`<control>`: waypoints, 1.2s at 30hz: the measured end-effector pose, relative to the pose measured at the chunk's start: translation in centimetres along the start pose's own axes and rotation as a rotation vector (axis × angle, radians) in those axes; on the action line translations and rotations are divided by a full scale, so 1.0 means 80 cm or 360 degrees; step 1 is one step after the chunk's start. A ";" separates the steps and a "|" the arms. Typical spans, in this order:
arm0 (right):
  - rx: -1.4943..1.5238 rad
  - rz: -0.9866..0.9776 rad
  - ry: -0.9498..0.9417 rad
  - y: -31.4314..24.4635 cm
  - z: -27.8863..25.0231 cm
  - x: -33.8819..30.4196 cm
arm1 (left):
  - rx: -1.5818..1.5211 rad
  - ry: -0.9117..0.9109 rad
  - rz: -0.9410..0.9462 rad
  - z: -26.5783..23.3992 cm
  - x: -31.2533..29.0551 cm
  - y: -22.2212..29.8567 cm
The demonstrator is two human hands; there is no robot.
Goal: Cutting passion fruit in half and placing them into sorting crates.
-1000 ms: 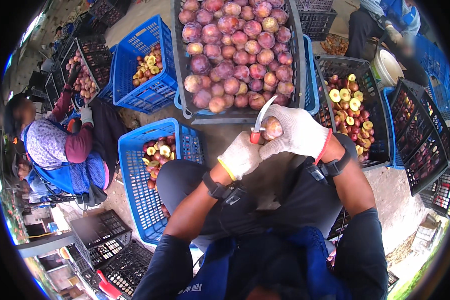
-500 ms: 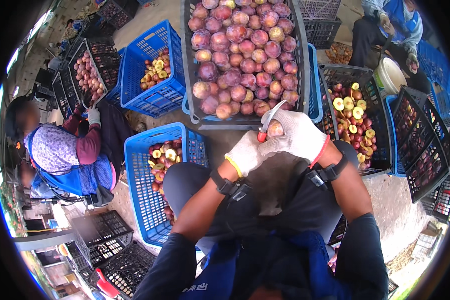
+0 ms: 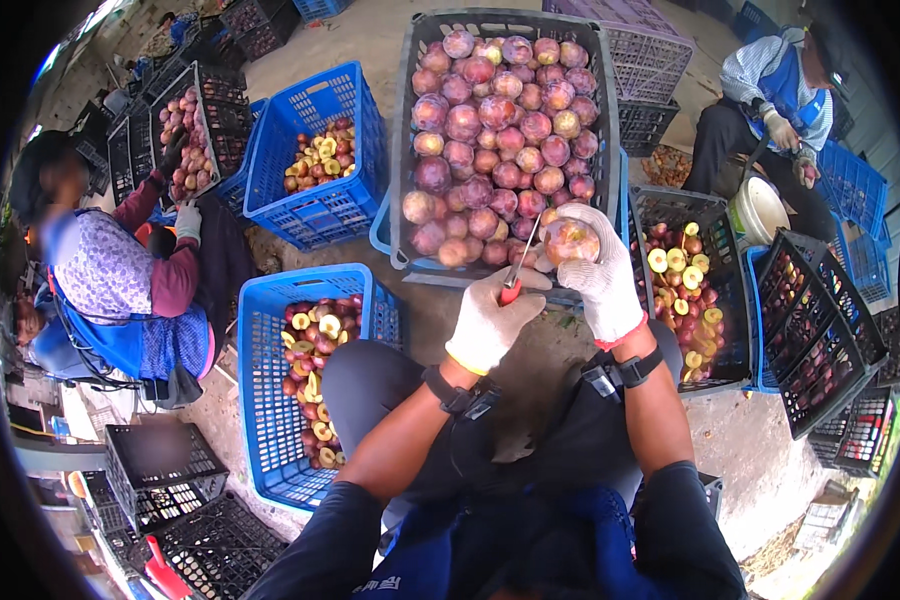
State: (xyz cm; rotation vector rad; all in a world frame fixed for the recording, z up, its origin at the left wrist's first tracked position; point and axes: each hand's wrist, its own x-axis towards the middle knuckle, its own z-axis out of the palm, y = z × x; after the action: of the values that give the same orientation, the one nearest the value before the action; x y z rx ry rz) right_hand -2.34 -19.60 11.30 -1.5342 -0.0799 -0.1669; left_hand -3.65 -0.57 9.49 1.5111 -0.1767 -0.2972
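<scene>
Knit-gloved left hand (image 3: 493, 318) gripping red-handled knife (image 3: 518, 270), right hand (image 3: 598, 275) cupping round mottled plum (image 3: 571, 241)

L hand (image 3: 490, 320), white glove, grips red-handled knife (image 3: 519, 268), blade against peach (image 3: 571, 240) held in gloved R hand (image 3: 600, 275). Behind: dark crate (image 3: 610, 120) w/ whole peaches. Blue crate (image 3: 260, 400) w/ cut halves at left; seated person (image 3: 120, 280) beside it
</scene>
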 end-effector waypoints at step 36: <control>0.0260 0.0021 0.0009 -0.062 0.160 -0.066 | 0.0938 0.0415 0.0120 -0.002 -0.035 -0.025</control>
State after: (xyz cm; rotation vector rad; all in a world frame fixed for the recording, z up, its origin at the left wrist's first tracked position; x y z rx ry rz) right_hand -7.64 -6.69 15.84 -1.3709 -0.0770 -0.1505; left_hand -6.40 0.38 7.65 2.1028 -0.1166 0.0237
